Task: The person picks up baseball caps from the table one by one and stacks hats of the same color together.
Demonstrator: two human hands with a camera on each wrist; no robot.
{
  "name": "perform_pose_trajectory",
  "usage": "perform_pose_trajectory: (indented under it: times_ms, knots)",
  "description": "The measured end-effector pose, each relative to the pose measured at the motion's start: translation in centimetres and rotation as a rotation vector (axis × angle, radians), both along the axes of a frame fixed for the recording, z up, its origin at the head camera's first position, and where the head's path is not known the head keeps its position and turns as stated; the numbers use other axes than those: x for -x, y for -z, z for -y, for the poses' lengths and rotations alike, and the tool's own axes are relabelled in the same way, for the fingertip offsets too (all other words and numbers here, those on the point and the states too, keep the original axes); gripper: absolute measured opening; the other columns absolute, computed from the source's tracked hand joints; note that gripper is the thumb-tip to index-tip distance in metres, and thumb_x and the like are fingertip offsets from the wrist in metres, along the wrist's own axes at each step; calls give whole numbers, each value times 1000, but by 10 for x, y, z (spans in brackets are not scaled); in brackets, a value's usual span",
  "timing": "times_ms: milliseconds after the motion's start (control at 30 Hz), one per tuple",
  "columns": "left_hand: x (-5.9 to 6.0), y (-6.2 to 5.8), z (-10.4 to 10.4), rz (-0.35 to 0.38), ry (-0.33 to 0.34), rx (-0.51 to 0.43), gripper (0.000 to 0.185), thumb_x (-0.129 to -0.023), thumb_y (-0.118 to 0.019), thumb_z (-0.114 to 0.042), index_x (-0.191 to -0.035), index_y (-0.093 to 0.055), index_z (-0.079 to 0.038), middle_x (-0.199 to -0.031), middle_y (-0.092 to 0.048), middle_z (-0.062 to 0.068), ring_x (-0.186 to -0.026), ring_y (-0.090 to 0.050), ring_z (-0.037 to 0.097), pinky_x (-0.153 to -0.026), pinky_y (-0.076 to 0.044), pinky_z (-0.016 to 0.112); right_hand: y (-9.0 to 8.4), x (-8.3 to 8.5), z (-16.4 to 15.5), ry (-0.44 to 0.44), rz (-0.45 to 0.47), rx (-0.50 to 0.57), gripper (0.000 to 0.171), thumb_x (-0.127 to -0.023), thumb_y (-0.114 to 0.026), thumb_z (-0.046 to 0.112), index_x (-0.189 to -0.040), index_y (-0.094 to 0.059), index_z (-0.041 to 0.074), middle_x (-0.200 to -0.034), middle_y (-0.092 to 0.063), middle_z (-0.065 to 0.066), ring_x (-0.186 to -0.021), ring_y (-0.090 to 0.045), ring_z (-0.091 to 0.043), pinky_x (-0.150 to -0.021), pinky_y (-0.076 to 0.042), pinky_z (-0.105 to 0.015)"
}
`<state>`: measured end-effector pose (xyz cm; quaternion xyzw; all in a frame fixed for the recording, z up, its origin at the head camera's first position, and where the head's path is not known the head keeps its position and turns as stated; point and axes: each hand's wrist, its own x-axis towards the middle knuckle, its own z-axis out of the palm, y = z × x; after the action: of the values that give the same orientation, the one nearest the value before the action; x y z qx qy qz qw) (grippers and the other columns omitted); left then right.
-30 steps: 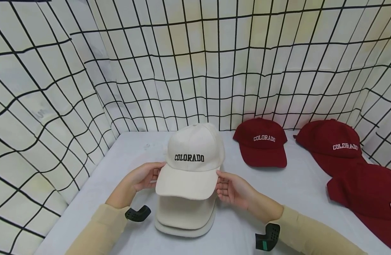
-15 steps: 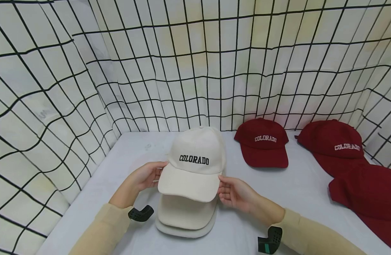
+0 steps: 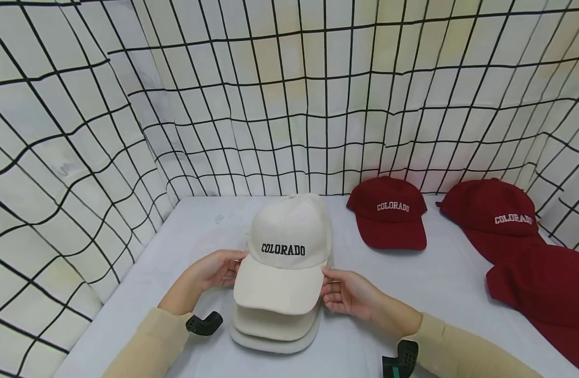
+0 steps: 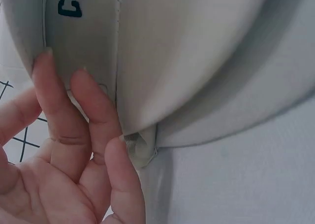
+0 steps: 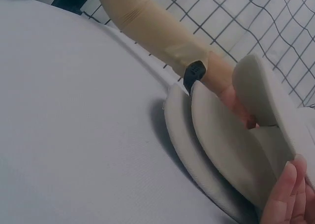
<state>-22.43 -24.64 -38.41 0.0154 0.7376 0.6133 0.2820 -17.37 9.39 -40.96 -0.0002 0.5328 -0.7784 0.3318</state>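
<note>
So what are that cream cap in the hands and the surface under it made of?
The cream cap looks like matte woven cotton twill: visible stitched seams, embroidered black lettering, and a stiff brim that keeps its curve. The table cover seems a smooth pale cloth or sheet; which, I cannot tell.

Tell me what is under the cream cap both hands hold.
Under the top cream cap two more cream brims show, stacked on the white table. Their crowns are covered, so lettering cannot be seen.

Cream cap (image 3: 284, 247) w/ black lettering, maroon caps (image 3: 388, 212) w/ white lettering, black-grid white backdrop (image 3: 270, 94).
</note>
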Motion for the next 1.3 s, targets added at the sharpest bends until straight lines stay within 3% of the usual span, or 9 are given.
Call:
perform_pose_trajectory:
  times_ms: [233, 433, 700, 1000, 1300]
  knots:
    - [1, -1, 1, -17, 24, 47, 29, -106, -49, -32, -87, -67, -17, -72, -62, -4, -73, -60, 12, -76, -49, 31, 3, 2, -1, -23, -90, -99, 17, -108, -48, 24, -97, -54, 13, -75, -68, 2, -63, -63, -6, -64, -56, -22]
    - [0, -2, 2, -41, 67, 136, 37, -105, -50, -34, -76, -65, -17, -68, -63, -5, -71, -59, 13, -75, -48, 32, 4, 3, -2, -47, -128, -192, 17, -109, -48, 24, -98, -48, 11, -79, -67, -3, -62, -64, -9, -62, -57, -24]
    - [0, 2, 2, -47, 112, 182, 34, -107, -49, -30, -81, -62, -14, -71, -65, -4, -75, -64, 13, -71, -46, 29, 4, 5, -3, -98, -159, -227, 17, -109, -48, 23, -101, -49, 8, -81, -65, -6, -61, -64, -10, -61, -58, -27]
    - [0, 1, 2, -77, 108, 244, 30, -106, -53, -30, -84, -65, -12, -74, -67, -2, -76, -66, 15, -71, -47, 31, 2, 9, -6, -149, -157, -272, 18, -109, -50, 23, -100, -51, 8, -84, -68, -7, -63, -67, -11, -64, -60, -29]
    - [1, -5, 1, -76, 64, 232, 23, -103, -59, -28, -88, -66, -12, -86, -65, 2, -81, -64, 16, -73, -51, 34, 1, 23, -16, -138, -207, -314, 20, -106, -57, 23, -101, -64, 5, -85, -71, -7, -63, -67, -12, -63, -60, -29]
